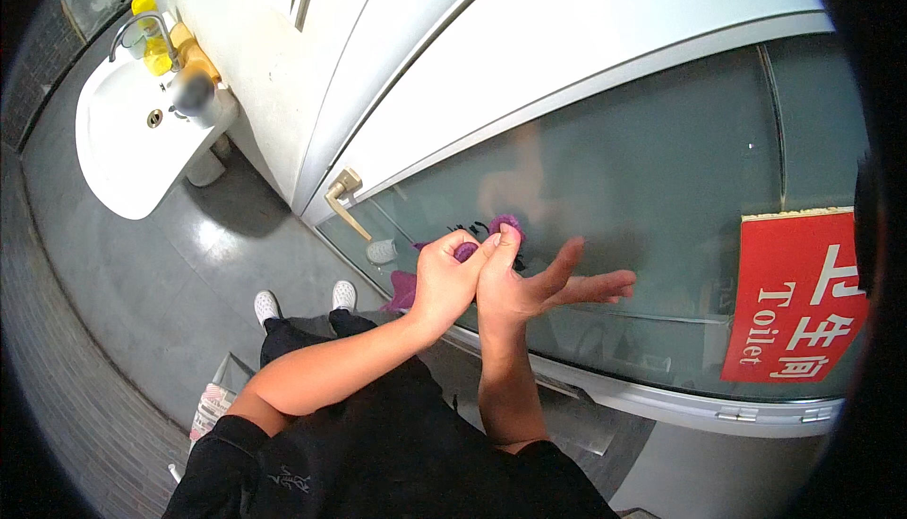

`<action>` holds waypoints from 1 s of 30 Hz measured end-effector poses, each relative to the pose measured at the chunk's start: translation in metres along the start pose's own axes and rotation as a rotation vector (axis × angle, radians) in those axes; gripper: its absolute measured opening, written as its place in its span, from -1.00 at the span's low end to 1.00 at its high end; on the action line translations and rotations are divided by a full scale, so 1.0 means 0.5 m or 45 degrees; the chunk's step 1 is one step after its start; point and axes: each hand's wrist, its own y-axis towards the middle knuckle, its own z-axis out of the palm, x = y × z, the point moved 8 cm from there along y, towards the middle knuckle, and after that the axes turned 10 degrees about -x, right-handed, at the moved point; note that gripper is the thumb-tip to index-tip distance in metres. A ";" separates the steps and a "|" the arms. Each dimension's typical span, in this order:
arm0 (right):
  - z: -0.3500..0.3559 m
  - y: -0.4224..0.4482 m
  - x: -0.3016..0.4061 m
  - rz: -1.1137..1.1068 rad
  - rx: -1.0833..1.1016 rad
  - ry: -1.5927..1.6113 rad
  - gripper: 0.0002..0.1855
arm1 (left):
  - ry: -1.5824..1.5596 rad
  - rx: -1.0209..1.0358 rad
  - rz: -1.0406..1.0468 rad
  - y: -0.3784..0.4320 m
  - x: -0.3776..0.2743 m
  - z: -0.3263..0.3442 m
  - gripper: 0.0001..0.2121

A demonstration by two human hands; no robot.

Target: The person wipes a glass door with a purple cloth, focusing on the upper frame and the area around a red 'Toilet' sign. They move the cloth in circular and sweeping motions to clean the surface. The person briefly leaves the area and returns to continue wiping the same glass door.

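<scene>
My left hand [450, 274] is closed in a fist around a purple cloth [402, 291]. A fold of the cloth shows at the top of the fist and a loose part hangs below it, to the left. Against this fist rests the thumb side of my right hand [521, 285], whose other fingers are spread apart. Another purple patch shows just behind the right thumb tip; whether it is cloth or a reflection, I cannot tell. Both hands are in front of a glass-panelled door [638, 165], which mirrors them faintly.
A brass-coloured lever handle [347, 200] juts from the door's left side. A red toilet sign [797, 296] is on the glass. At upper left stands a white washbasin [117, 158] with a curved tap [131, 23], yellow items and a container. Grey tiled floor [170, 257] lies below.
</scene>
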 end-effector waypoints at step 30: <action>0.000 -0.013 -0.018 0.011 0.163 0.078 0.13 | 0.167 0.051 0.067 -0.003 -0.005 -0.006 -0.64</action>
